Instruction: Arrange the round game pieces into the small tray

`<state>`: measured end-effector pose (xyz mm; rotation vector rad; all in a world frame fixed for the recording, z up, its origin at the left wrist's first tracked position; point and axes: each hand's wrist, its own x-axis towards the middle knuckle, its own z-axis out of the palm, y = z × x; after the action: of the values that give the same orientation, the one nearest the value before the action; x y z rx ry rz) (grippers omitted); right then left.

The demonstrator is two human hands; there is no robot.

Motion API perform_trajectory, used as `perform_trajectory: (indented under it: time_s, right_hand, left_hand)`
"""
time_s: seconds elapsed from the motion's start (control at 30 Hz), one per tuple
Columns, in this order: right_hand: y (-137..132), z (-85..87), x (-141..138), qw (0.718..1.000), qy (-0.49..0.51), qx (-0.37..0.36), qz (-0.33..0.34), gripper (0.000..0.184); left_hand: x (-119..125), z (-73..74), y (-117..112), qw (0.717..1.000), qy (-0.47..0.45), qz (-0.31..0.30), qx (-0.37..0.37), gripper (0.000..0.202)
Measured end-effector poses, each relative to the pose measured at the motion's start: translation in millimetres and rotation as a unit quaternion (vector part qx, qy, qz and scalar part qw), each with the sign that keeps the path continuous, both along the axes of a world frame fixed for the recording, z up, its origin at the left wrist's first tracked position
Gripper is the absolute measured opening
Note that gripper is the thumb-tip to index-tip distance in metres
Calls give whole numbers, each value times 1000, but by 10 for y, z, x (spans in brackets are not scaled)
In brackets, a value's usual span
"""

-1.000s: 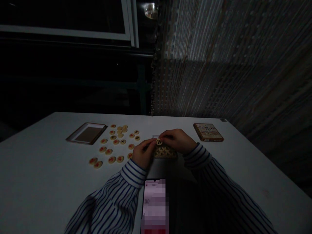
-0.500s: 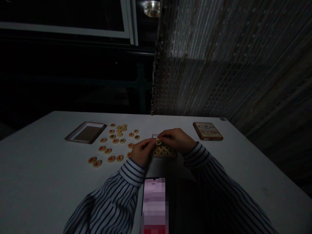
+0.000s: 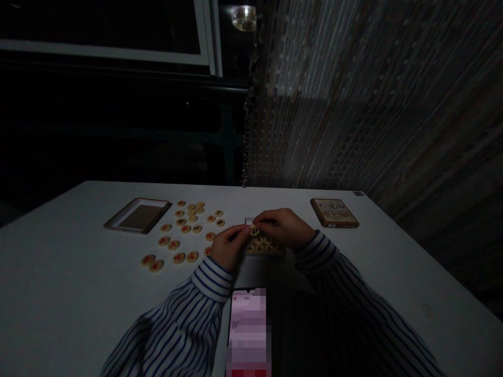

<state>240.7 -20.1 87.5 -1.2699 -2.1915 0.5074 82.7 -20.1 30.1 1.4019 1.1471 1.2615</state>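
hands (image 3: 227, 247) (image 3: 288, 228) 2 | loose discs (image 3: 179, 257) about 22 | trays (image 3: 124, 215) (image 3: 249, 221) 2 | phone (image 3: 247, 314) 1 | box (image 3: 336, 213) 1

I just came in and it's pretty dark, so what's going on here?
A person's left hand and right hand pinch one round piece with a black character at a box holding rows of similar pieces. Loose pieces, many marked in red, lie spread on the white table to the left, near an open shallow tray. A phone lies in front of the person.
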Motion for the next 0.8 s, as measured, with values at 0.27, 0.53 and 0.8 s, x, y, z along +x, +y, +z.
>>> perform_trajectory:
  time_s: [0.27, 0.53, 0.8]
  right_hand:
    - [12, 1, 18, 1000, -6, 5, -13, 20]
    - [19, -32, 15, 1000, -11, 11, -16, 21]
    - [15, -12, 6, 1000, -12, 5, -18, 22]
  left_hand:
    - [-17, -86, 36, 999, -30, -7, -18, 28]
    - [-28, -106, 46, 997, -52, -8, -51, 29]
    - [4, -53, 13, 992, -99, 1, -73, 26]
